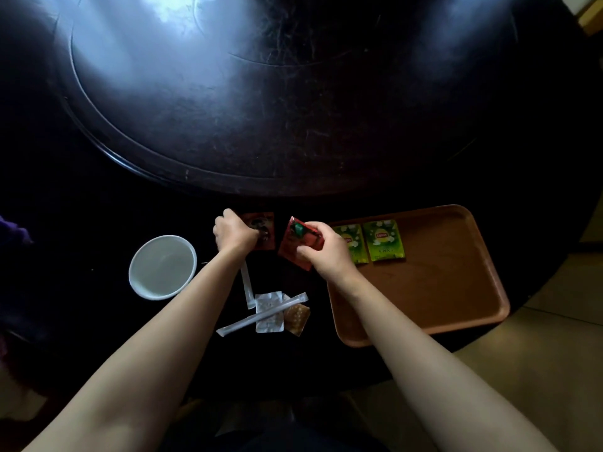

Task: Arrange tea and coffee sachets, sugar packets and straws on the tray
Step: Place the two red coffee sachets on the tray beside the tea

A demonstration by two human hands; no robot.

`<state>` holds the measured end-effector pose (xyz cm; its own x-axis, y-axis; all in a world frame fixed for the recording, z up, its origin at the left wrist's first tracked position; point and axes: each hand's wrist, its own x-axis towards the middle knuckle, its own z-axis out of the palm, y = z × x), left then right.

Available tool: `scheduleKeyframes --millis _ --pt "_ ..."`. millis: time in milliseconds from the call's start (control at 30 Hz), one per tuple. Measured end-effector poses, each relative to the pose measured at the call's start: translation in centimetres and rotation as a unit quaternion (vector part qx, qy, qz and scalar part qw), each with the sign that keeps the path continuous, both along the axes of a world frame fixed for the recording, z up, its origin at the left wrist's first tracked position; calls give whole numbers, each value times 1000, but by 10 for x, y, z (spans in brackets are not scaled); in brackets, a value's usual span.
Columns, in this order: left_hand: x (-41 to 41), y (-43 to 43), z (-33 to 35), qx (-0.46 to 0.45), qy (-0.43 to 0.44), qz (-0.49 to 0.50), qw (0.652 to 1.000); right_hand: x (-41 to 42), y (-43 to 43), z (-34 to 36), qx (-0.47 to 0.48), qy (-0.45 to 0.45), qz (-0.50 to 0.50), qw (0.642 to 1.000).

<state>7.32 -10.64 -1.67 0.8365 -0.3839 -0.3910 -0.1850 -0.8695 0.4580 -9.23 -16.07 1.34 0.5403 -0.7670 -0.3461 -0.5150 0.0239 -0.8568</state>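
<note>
A brown tray [450, 288] lies at the right of the dark table. Two green tea sachets [383, 239] lie side by side near its far left corner. My right hand [321, 247] grips a red coffee sachet [295, 243], tilted up just left of the tray. My left hand [233, 231] rests with fingers curled on a second red coffee sachet [266, 228] lying flat on the table. Nearer to me lie two wrapped straws [264, 316], a white sugar packet [269, 321] and a brown sugar packet [297, 318].
A white bowl [162, 267] stands left of my left arm. A large dark turntable [261, 109] fills the far part of the table. The table's edge curves past the tray at the right, with pale floor beyond.
</note>
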Motion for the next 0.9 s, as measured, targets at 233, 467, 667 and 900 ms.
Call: scheduleKeyframes --millis 233,467,667,900 --pt "5 -1 4 -40 26 9 999 -41 -3 19 136 -87 -126 979" --pt "-26 16 30 -218 100 33 970 -79 -18 33 144 -140 -144 969" --pt "-91 -3 68 -303 292 -4 907 -101 -25 54 -73 -75 -189 976" --pt "-160 -37 86 -327 475 -3 817 -120 -13 59 -374 37 -71 924"
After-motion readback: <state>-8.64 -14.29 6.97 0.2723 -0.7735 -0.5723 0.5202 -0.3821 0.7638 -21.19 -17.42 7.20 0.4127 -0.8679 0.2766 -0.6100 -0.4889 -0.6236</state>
